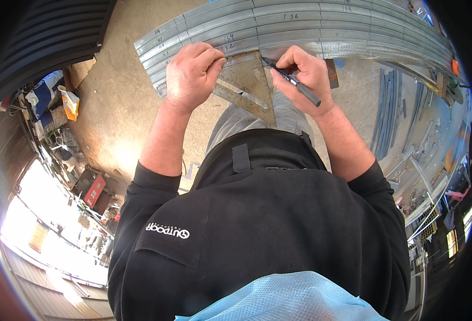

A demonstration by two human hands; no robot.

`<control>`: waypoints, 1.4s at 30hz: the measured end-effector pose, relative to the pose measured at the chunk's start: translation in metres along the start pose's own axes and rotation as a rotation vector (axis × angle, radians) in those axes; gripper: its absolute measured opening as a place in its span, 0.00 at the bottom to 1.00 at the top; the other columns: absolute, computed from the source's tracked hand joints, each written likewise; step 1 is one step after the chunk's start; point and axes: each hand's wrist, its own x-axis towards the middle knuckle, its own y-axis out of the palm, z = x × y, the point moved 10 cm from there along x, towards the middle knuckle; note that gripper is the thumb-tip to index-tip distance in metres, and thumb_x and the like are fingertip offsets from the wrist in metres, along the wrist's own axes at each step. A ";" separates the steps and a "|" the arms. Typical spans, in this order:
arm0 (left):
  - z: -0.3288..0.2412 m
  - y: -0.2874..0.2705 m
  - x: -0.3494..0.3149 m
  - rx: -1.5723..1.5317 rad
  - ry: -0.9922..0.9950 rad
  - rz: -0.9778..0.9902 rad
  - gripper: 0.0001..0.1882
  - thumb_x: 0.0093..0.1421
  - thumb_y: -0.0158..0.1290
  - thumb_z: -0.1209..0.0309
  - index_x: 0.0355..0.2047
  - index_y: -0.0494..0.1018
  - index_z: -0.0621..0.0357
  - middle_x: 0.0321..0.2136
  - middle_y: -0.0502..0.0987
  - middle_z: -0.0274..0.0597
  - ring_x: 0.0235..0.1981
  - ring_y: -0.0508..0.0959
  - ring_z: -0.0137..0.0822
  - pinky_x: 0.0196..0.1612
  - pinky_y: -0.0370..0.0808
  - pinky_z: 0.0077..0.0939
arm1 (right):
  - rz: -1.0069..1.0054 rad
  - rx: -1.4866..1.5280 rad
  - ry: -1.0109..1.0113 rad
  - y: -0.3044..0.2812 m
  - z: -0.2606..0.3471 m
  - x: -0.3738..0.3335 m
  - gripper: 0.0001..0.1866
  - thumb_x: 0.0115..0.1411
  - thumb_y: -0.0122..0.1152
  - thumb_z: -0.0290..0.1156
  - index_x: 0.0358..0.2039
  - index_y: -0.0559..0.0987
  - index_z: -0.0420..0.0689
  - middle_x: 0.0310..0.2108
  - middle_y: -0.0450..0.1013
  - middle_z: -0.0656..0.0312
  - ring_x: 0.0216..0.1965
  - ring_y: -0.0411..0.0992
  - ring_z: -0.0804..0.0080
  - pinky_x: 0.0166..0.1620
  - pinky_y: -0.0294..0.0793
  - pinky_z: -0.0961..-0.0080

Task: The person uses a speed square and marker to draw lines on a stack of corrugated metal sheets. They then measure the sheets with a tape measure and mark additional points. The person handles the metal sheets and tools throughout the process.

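**Two hands marking metal strips with a square and a pen**

Seen from above, one person in a black top leans over a row of long grey metal strips (300,24) laid side by side; at least six lie in the row, and handwritten numbers show on several. There is one triangular metal square (249,85), one dark marker pen (292,80) and two bare hands.

The left hand (191,75) is closed over the square's upper left corner, fingers curled down, pressing it against the nearest strip. The square spreads out to the right of that hand and fills the space between both hands.

The right hand (305,72) pinches the pen between thumb and fingers. The pen's tip rests at the square's upper right corner, on the nearest strip.

More loose metal strips (388,115) lie on the concrete floor (121,101) to the right.
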 end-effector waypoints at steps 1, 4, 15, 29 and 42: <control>0.001 0.000 0.000 -0.004 -0.010 0.003 0.04 0.61 0.67 0.73 0.36 0.84 0.56 0.35 0.85 0.36 0.38 0.84 0.43 0.43 0.81 0.36 | 0.008 -0.003 -0.005 0.000 0.000 0.000 0.11 0.59 0.72 0.20 0.30 0.75 0.41 0.25 0.75 0.66 0.27 0.70 0.81 0.32 0.72 0.78; 0.000 0.000 0.000 0.002 0.001 0.000 0.04 0.61 0.67 0.73 0.35 0.84 0.56 0.35 0.85 0.36 0.38 0.84 0.43 0.43 0.81 0.35 | 0.014 -0.015 -0.009 0.000 0.000 0.000 0.11 0.59 0.72 0.20 0.30 0.75 0.41 0.25 0.75 0.66 0.27 0.70 0.81 0.32 0.72 0.78; 0.001 0.000 0.001 -0.019 -0.004 0.007 0.03 0.60 0.67 0.74 0.35 0.84 0.56 0.34 0.84 0.37 0.38 0.84 0.43 0.42 0.81 0.36 | -0.064 0.168 0.110 -0.013 -0.010 -0.014 0.10 0.59 0.72 0.22 0.30 0.75 0.41 0.25 0.76 0.67 0.27 0.69 0.84 0.32 0.71 0.79; 0.004 0.001 0.001 -0.037 -0.033 0.032 0.04 0.60 0.67 0.72 0.35 0.84 0.56 0.35 0.84 0.37 0.38 0.84 0.44 0.42 0.81 0.37 | -0.078 0.232 0.273 -0.027 -0.028 -0.034 0.11 0.61 0.71 0.23 0.31 0.74 0.42 0.27 0.75 0.69 0.29 0.69 0.85 0.33 0.71 0.79; 0.002 0.000 -0.001 -0.024 0.012 -0.028 0.03 0.59 0.67 0.71 0.33 0.84 0.53 0.34 0.84 0.34 0.37 0.83 0.43 0.41 0.81 0.37 | -0.100 -0.075 -0.054 0.000 0.015 -0.005 0.11 0.58 0.73 0.22 0.32 0.76 0.42 0.25 0.75 0.60 0.24 0.75 0.67 0.31 0.75 0.73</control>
